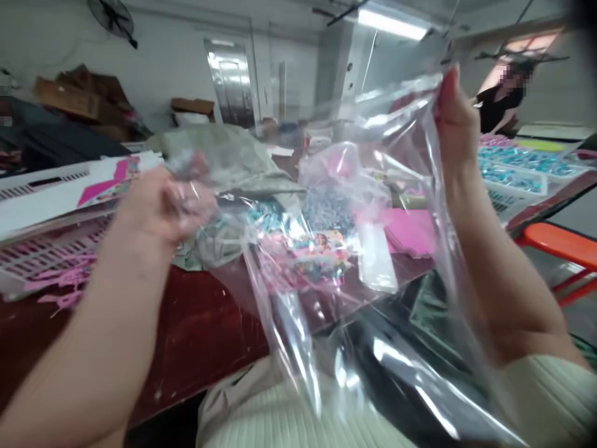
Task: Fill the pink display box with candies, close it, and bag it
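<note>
A large clear plastic bag (345, 361) hangs stretched between my two hands, over the table edge and my lap. My left hand (181, 199), blurred, is closed on its left upper edge. Raised higher, my right hand (457, 118) pinches the opposite upper corner. Through the film I see a colourful printed card (321, 246), a stack of small clear bags (377, 261) and pink cards (410, 231) on the table. Behind them stands a clear bag full of small blue-grey pieces (329, 202).
White baskets (28, 255) with pink pieces and printed sheets stand at the left on the dark red table (200, 330). Trays of blue pieces (513, 171) sit at the right, near an orange stool (559, 242). Another person (501, 99) is at the back right.
</note>
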`<state>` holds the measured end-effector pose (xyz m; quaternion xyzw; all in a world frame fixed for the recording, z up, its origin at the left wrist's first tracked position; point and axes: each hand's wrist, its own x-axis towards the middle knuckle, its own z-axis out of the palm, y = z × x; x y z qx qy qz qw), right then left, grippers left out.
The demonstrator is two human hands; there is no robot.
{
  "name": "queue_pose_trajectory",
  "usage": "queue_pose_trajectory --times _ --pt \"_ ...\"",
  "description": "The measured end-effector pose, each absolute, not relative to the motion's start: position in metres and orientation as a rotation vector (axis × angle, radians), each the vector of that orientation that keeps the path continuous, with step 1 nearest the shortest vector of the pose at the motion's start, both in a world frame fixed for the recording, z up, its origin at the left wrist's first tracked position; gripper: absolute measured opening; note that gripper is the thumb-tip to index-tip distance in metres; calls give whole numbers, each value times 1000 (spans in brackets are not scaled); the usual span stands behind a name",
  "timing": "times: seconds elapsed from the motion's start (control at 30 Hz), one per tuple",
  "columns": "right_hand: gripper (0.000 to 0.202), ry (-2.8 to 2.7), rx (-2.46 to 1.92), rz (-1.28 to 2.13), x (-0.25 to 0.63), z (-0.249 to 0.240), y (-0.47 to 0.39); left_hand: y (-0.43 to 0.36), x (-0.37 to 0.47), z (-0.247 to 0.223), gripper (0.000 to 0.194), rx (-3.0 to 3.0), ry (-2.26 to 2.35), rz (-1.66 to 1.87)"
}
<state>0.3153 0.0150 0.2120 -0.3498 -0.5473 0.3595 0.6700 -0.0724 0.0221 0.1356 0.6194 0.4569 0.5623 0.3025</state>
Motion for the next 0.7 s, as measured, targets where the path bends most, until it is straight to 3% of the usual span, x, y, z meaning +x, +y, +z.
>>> queue_pose_trajectory --times 0.1,0.17,0.27,0.3,0.37,0.47,0.53,0.7 --pt "46 -1106 -982 1005 326 113 -9 -26 -84 56 38 1138 1099 1083" --pt "44 -1131 -1122 1191 337 43 -42 -62 -93 0 41 1000 1054 1148" --pt "43 -1192 -1263 1376 349 -39 -83 -92 -103 -59 23 984 1085 1058" --pt "43 -1230 -1312 1404 351 -57 -88 -92 -103 -70 31 1011 1114 989" --pt "43 -1304 -1416 1383 348 -84 -86 -76 -95 -82 60 1106 1201 827" --pt "74 -1354 -1526 1283 337 -108 -67 -38 -65 -91 87 1222 1296 627" --pt "84 -1410 -1523 1301 330 -116 -63 -25 -46 -93 79 1220 1307 581" --pt "84 -1405 -1534 1386 334 -124 -103 -72 -44 -87 47 1231 1335 475"
